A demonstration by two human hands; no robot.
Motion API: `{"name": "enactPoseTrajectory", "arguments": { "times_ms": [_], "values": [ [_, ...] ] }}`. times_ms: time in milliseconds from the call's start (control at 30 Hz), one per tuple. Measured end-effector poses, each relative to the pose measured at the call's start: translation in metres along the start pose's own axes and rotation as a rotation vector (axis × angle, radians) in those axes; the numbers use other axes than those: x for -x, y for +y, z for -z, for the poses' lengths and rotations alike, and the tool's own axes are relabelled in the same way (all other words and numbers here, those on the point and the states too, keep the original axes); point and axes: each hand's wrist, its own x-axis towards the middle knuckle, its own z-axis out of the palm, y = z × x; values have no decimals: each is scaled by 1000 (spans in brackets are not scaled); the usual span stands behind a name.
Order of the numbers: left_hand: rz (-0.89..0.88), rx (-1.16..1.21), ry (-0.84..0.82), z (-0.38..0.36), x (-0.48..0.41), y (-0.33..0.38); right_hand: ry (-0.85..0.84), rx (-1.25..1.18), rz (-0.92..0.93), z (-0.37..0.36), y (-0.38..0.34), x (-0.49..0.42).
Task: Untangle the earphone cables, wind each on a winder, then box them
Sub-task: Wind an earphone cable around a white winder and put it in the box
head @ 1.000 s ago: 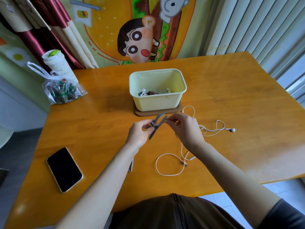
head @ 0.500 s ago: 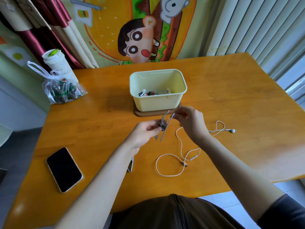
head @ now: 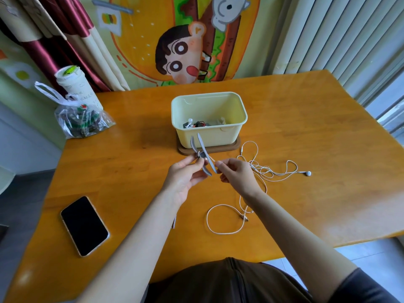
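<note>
Winding is the step in hand, as I judge it, and only just begun. My left hand (head: pixel 185 173) pinches the grey winder (head: pixel 205 149) at its middle, thumb and fingers curled round it, so that its arms stick out above and below my fingertips. My right hand (head: pixel 238 176), just beside the left, is closed on the white cable (head: pixel 259 169), pinching it where it meets the winder; I cannot tell how many turns, if any, lie on the core.

The rest of the cable trails away from my right hand. A loose tangle lies on the table (head: pixel 306 127) just past my right knuckles, one earbud (head: pixel 308 173) lies well out beyond that, and a wide loop ending in the plug (head: pixel 245 218) lies under my right wrist, nearer my body. The box (head: pixel 208 95) stands just beyond both hands, with earphones and winders already lying in it.

The next move, I think, calls for a steady left grip while my right hand carries the cable round the core between the arms. The tangle past my knuckles looks slack but crossed over itself, so I should let the cable slide through my fingers and be ready to stop and shake out a knot. Pulling hard could drag the earbud across the table or cinch the loops tight.
</note>
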Motion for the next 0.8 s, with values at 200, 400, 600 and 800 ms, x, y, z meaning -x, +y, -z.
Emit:
{"name": "enactPoseTrajectory", "arguments": {
  "times_ms": [200,400,600,800],
  "values": [
    [70,160,-23,-5,3,-1,-79,-108,-144,-10,0,4],
    [-42,-30,118,-2,-2,-5,-38,89,-48,-13,3,7],
    [-395,-513,239,11,-10,-8,-37,343,143,-11,-6,14],
    [-625,-1068,164,21,-9,-15,-38,564,311,9,-21,6]
  ]
}}
